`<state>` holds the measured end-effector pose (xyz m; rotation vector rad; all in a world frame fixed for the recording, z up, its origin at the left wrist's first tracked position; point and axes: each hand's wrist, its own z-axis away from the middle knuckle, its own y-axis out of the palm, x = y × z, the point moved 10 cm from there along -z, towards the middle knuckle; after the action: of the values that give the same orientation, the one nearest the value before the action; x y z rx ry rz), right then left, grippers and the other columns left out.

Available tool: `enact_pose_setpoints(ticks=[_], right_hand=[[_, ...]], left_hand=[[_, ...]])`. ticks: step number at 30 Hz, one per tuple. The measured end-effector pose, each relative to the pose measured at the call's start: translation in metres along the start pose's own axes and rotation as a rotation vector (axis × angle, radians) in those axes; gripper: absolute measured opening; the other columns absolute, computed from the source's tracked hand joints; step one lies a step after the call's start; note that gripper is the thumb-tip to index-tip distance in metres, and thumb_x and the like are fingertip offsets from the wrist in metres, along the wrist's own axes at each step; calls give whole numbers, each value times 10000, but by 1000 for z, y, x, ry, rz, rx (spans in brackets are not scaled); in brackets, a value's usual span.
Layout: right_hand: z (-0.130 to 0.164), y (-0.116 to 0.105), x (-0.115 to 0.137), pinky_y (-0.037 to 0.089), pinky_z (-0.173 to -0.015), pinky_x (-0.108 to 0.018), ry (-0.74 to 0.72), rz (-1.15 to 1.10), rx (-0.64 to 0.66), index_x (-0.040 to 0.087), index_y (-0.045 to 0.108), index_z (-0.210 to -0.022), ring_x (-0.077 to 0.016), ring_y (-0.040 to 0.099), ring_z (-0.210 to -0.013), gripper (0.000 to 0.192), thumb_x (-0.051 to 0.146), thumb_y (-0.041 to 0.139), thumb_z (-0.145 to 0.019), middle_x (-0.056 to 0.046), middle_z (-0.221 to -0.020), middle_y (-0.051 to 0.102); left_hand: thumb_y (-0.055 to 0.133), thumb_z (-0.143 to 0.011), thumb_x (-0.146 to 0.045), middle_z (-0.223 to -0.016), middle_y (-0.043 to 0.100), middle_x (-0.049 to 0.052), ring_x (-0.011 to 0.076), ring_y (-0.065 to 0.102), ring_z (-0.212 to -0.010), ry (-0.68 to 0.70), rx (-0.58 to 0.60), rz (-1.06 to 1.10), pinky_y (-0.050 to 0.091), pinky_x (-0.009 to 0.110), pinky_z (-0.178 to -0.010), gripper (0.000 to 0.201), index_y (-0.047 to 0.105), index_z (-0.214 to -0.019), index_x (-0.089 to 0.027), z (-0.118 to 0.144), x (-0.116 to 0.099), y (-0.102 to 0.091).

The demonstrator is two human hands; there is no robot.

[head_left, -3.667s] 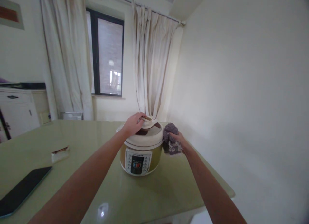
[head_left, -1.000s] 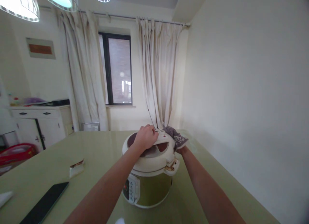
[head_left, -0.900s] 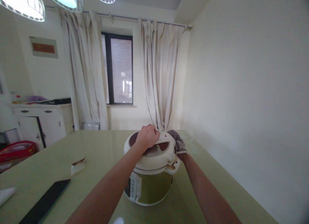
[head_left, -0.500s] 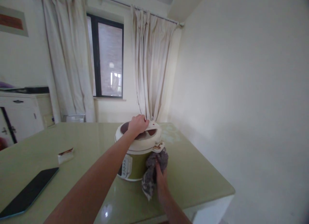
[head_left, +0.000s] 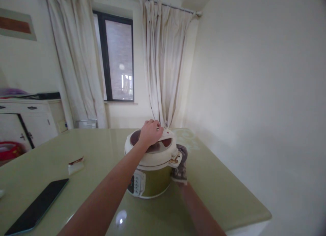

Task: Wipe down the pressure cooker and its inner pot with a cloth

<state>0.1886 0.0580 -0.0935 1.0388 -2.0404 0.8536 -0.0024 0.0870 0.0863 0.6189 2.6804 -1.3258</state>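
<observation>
A white and green rice cooker (head_left: 158, 182) stands on the table, its control panel turned to the front left. My left hand (head_left: 152, 131) is closed around the handle on top of its lid. At the cooker's right side, my right hand (head_left: 182, 182) presses a grey patterned cloth (head_left: 181, 168) against the body, below and behind the side latch. The cloth covers most of the fingers of that hand.
A dark phone (head_left: 38, 205) lies at the table's left, with a small white packet (head_left: 75, 165) beyond it. The glossy green tabletop (head_left: 216, 192) ends in a corner at the right, near the wall. A white cabinet (head_left: 40, 117) and a red basin (head_left: 11, 151) stand to the far left.
My right hand and the cloth have moved from the cooker's front right round to its right side. The left hand stays on the lid handle. The view has shifted slightly left.
</observation>
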Motion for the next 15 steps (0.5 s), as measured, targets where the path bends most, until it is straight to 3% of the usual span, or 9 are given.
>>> enact_pose_setpoints(ticks=[2, 4, 6, 8, 10, 13, 15], right_hand=[[50, 2, -10, 602, -963, -522, 40, -12, -40, 322, 537, -1499, -333, 693, -1221, 589, 498, 186, -1061, -153, -1263, 726], [108, 7, -14, 634, -875, -515, 65, 67, -101, 374, 452, -1558, -353, 699, -1201, 550, 501, 258, -1060, -137, -1261, 718], [152, 15, 10, 551, -1036, -605, -65, 105, -135, 228, 287, -1647, -416, 537, -1415, 716, 479, 483, -1005, -220, -1517, 537], [170, 25, 54, 463, -1103, -665, -250, 181, -104, 182, 265, -1651, -469, 401, -1498, 849, 416, 637, -925, -266, -1631, 365], [158, 28, 104, 431, -1122, -651, -395, 271, -43, 195, 331, -1630, -474, 404, -1478, 881, 343, 719, -854, -260, -1617, 372], [103, 34, 176, 355, -1194, -591, -577, 366, 182, 265, 456, -1569, -431, 441, -1442, 880, 411, 804, -774, -185, -1573, 471], [59, 33, 204, 389, -1172, -519, -542, 407, 290, 252, 548, -1483, -378, 519, -1357, 770, 495, 781, -791, -161, -1464, 579]], left_hand=[[486, -962, -292, -1062, 752, 106, 262, 673, -1083, 2, -13, 81, 458, 420, -1066, 249, 717, -969, -202, -2, 1, 1], [457, -961, -283, -1046, 755, 95, 259, 678, -1070, -11, -25, 198, 466, 430, -1067, 272, 718, -956, -208, -3, 4, 1], [445, -948, -280, -1058, 749, 97, 266, 678, -1079, -35, -74, 340, 491, 439, -1046, 286, 721, -980, -209, -3, 10, -6], [448, -922, -274, -1092, 736, 103, 270, 671, -1107, -67, -175, 470, 506, 444, -1038, 299, 719, -1032, -209, 0, 23, -22], [458, -898, -281, -1120, 732, 98, 264, 663, -1139, -101, -281, 577, 495, 443, -1071, 308, 715, -1050, -209, 8, 44, -43], [443, -895, -345, -1116, 750, 91, 257, 665, -1139, -232, -368, 736, 483, 448, -1104, 330, 715, -1004, -193, 32, 86, -67], [407, -926, -401, -1135, 753, 97, 257, 675, -1126, -318, -404, 832, 497, 459, -1094, 382, 707, -1020, -184, 58, 104, -77]])
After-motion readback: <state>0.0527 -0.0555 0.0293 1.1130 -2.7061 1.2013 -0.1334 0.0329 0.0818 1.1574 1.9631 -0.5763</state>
